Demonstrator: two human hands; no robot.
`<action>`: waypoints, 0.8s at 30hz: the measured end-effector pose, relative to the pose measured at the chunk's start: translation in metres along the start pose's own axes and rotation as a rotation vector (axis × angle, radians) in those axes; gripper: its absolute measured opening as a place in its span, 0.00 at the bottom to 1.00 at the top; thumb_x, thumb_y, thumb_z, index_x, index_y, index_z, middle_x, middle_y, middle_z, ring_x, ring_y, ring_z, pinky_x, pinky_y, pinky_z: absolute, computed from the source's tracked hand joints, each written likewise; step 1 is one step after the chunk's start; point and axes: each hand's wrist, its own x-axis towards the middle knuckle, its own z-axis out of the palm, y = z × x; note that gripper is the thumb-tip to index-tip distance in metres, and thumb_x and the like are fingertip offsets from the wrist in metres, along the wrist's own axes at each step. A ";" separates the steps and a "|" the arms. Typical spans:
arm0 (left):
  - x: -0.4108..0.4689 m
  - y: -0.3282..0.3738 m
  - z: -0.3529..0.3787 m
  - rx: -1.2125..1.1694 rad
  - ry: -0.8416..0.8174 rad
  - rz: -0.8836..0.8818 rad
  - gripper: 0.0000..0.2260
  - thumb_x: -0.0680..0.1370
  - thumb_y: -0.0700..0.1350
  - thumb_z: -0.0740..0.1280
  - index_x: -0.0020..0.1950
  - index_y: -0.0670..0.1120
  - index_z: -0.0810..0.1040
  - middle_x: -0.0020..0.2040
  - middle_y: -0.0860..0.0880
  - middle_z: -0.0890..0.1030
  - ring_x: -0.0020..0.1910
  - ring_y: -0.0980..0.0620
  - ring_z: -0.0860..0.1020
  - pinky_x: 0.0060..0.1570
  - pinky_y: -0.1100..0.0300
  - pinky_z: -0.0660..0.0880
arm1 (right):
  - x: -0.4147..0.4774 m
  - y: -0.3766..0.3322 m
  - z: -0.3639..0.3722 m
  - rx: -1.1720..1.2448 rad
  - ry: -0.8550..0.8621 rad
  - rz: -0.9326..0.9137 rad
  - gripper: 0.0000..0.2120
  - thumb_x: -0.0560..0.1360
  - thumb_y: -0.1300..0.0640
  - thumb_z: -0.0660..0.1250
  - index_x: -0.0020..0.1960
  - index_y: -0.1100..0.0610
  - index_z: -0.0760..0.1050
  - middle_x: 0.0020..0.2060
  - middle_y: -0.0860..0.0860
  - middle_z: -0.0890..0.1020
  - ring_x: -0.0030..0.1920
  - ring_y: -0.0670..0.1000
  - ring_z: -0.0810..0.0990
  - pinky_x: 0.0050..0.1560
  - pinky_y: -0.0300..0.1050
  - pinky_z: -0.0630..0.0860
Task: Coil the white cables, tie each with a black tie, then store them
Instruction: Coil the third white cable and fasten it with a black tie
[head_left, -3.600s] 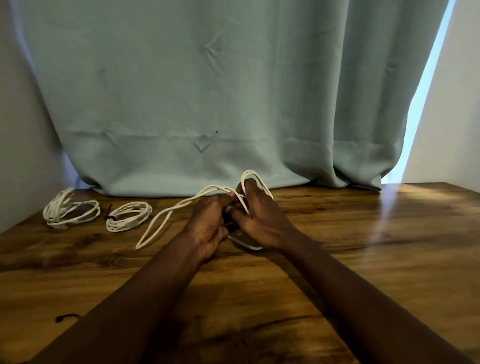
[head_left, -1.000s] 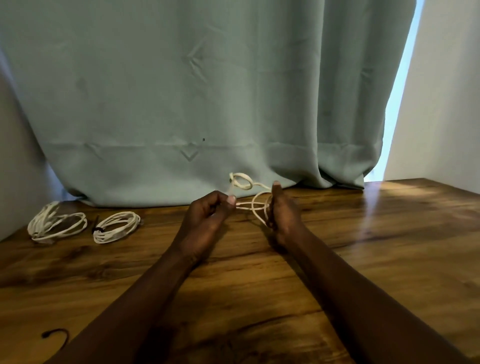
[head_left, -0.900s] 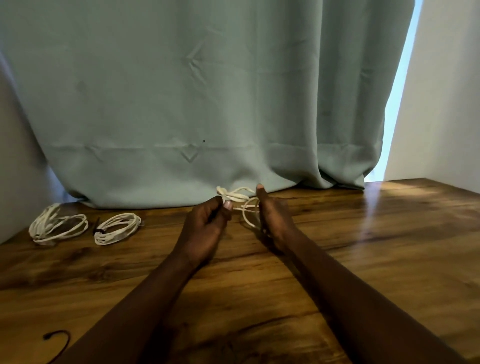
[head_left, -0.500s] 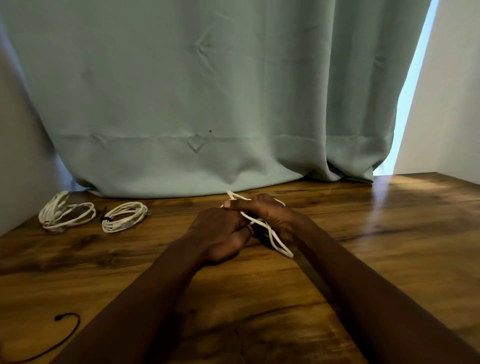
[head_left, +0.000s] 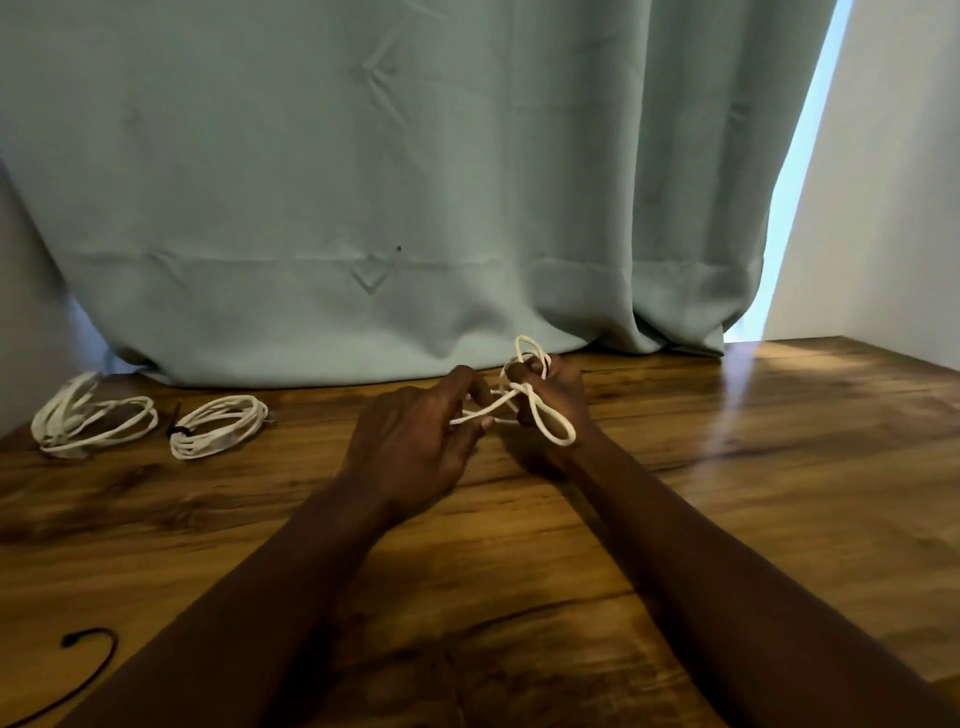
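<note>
Cable in work: the white cable is held just above the table, between both hands, near the curtain.
Right hand: the right hand has its fingers curled around the bunched loops. One loop stands above the hand and another hangs below.
Left hand: the left hand pinches the strands running out of the bundle.
Risk, coil: the loops look uneven and crossed, so slackening either grip could let them spring apart or tangle.
Risk, tie: the loose black tie lies well apart, at the near left. Reaching for it would leave one hand to hold the whole bundle.
Done so far: the tied coil and the far-left coil lie at the table's back left.
Hidden: the cable's ends and most of the bundle are covered by the fingers. A dark spot at the right fingertips cannot be identified.
Unclear: whether the far-left coil is tied cannot be told. The loose tie is cut off by the frame edge. No storage place shows.
</note>
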 end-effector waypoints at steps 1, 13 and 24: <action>0.000 0.002 0.003 -0.009 0.031 -0.022 0.07 0.81 0.58 0.65 0.56 0.58 0.75 0.34 0.56 0.78 0.34 0.55 0.77 0.36 0.55 0.72 | 0.000 0.001 0.003 0.002 0.041 -0.009 0.12 0.77 0.69 0.68 0.37 0.61 0.74 0.25 0.52 0.76 0.24 0.46 0.77 0.28 0.38 0.73; 0.001 0.029 0.003 -1.181 -0.228 -0.357 0.12 0.82 0.41 0.64 0.40 0.43 0.82 0.27 0.48 0.69 0.26 0.55 0.66 0.30 0.63 0.65 | 0.000 0.002 0.012 0.069 0.218 -0.164 0.11 0.80 0.56 0.70 0.41 0.54 0.71 0.31 0.52 0.77 0.35 0.55 0.77 0.41 0.54 0.77; 0.012 0.000 -0.014 -0.612 0.480 -0.586 0.03 0.79 0.48 0.73 0.47 0.51 0.84 0.44 0.56 0.85 0.46 0.57 0.81 0.47 0.61 0.72 | 0.010 0.003 -0.014 -0.253 0.424 -0.221 0.06 0.83 0.57 0.65 0.48 0.57 0.72 0.40 0.51 0.78 0.39 0.50 0.75 0.41 0.41 0.69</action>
